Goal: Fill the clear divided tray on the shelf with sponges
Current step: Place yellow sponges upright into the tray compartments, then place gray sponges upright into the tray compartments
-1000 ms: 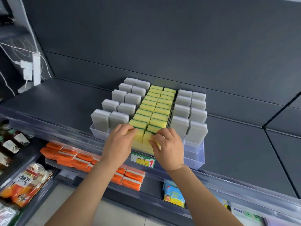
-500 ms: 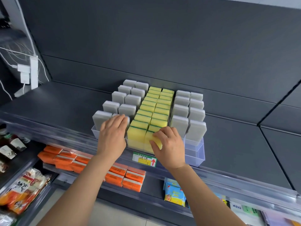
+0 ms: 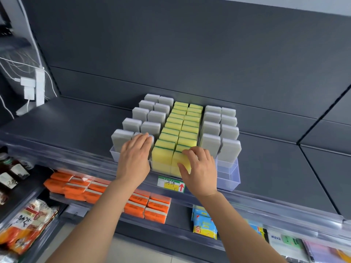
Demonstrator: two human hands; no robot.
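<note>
The clear divided tray (image 3: 228, 173) stands at the dark shelf's front edge. Grey sponges (image 3: 229, 150) stand upright in its left and right lanes, and yellow-green sponges (image 3: 176, 126) fill the two middle lanes. My left hand (image 3: 133, 158) lies flat, fingers together, over the front grey sponge (image 3: 151, 138) of the second lane. My right hand (image 3: 201, 168) grips the front yellow sponge (image 3: 180, 160) of the right middle lane, fingers on top and thumb on its front face. At the right front the tray shows bare clear plastic.
A green and yellow price label (image 3: 171, 184) hangs on the clear shelf rail under the tray. Orange packs (image 3: 91, 188) and blue packets (image 3: 204, 223) lie on the lower shelf. A white power strip (image 3: 39, 86) with cables hangs at the far left.
My left hand has left the front yellow sponge and slid left onto the front grey sponge. My right hand has stayed on its yellow sponge.
</note>
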